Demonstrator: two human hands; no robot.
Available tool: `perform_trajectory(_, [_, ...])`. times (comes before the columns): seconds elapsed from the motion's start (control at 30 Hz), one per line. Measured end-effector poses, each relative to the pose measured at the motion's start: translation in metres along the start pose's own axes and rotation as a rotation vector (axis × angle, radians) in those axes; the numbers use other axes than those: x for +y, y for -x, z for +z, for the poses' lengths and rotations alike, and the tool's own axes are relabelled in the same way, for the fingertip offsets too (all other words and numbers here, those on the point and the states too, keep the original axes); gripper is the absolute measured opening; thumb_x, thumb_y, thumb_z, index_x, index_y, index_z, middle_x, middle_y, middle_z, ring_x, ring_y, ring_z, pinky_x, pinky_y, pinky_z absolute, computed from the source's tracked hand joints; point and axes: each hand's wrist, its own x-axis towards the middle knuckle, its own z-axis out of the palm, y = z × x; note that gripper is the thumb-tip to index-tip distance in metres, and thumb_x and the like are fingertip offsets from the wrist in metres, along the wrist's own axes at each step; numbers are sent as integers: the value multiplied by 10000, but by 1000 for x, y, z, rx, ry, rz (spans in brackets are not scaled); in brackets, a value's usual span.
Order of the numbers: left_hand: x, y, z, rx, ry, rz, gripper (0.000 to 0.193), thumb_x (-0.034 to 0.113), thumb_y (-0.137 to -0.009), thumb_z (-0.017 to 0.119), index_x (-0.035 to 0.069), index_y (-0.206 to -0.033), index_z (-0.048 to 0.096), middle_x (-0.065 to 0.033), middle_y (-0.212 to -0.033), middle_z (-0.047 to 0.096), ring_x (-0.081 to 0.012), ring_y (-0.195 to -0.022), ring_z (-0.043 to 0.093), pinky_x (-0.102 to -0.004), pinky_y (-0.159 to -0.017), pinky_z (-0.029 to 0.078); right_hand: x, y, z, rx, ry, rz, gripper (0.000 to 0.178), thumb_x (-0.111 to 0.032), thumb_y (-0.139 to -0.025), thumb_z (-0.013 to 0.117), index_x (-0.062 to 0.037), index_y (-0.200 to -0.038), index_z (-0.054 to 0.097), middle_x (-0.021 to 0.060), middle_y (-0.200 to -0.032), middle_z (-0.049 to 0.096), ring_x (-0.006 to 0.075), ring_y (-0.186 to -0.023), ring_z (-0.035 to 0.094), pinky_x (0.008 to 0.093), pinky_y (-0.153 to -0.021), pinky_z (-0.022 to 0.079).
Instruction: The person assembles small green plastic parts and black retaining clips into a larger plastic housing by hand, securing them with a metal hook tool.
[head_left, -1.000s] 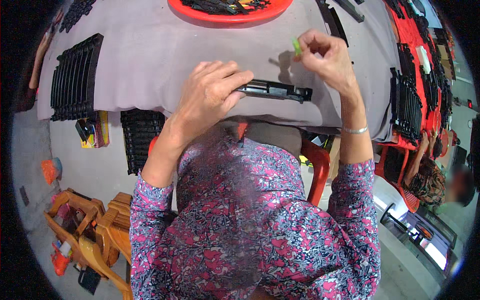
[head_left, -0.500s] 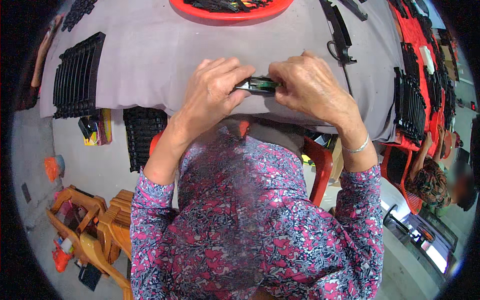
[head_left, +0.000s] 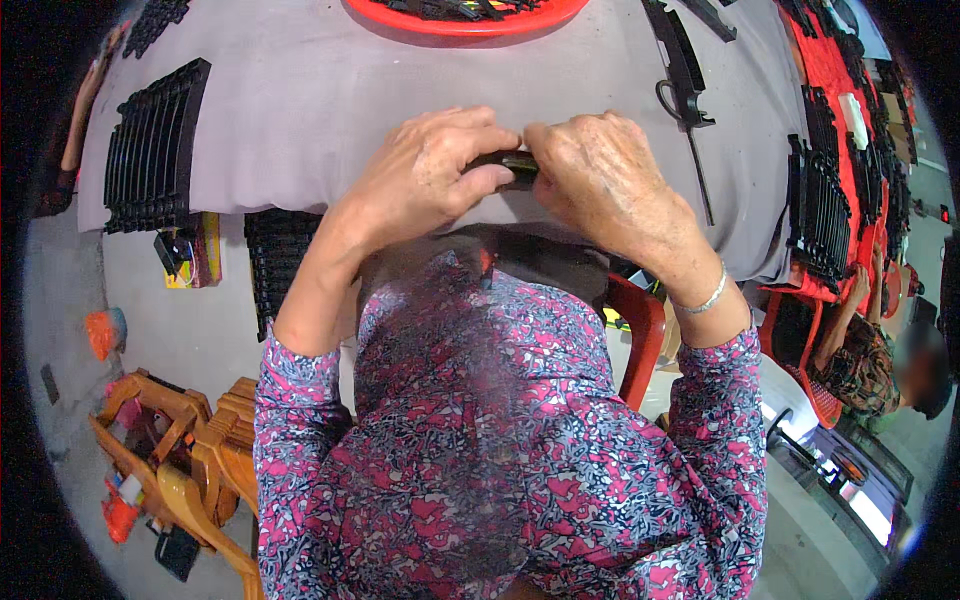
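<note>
Both of my hands meet over the near edge of a grey cloth-covered table, gripping a small, narrow black piece between them. My left hand pinches its left end with thumb and forefinger. Curled fingers of my right hand close on its right end. Only a short dark stretch with a greenish tint shows in the gap between the hands; the fingers cover the rest, so I cannot tell its exact kind.
A red basin of black parts stands at the far side. Rows of ribbed black parts lie at left. Toward the right are a long black part and a thin black rod. A co-worker sits far right, beside red cloth.
The hands have drawn closer together, and the right hand has moved left and turned over the piece. The pale, silvery and green portion visible before is now mostly covered.
</note>
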Motion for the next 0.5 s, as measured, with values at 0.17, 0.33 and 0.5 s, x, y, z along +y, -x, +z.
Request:
perform_trajectory(0.17, [-10,-12,-4,-132,77,-46,258,155,-820,659,-21,-1003,606,-166,-870,567,-372,-837,568,-425,-734,462,-7,-5,-2,-6,14,17,77,-102,-747,664,-28,-769,659,179,-697,654,371,-702,673,480,-661,518])
perform_trajectory(0.33, [-6,-20,-3,-161,76,-112,198,84,-799,670,-23,-963,645,-144,-839,568,-325,-809,582,-408,-731,462,-3,-3,0,25,-26,55,95,-113,-748,662,-19,-761,670,195,-716,667,377,-710,678,483,-649,530])
perform_trajectory(0.5, [-10,-18,2,-114,107,-89,207,78,-783,687,-10,-970,680,-118,-812,582,-282,-768,587,-385,-711,464,9,5,5,15,-206,171,118,-120,-749,649,-13,-796,663,201,-698,645,369,-674,670,477,-615,516])
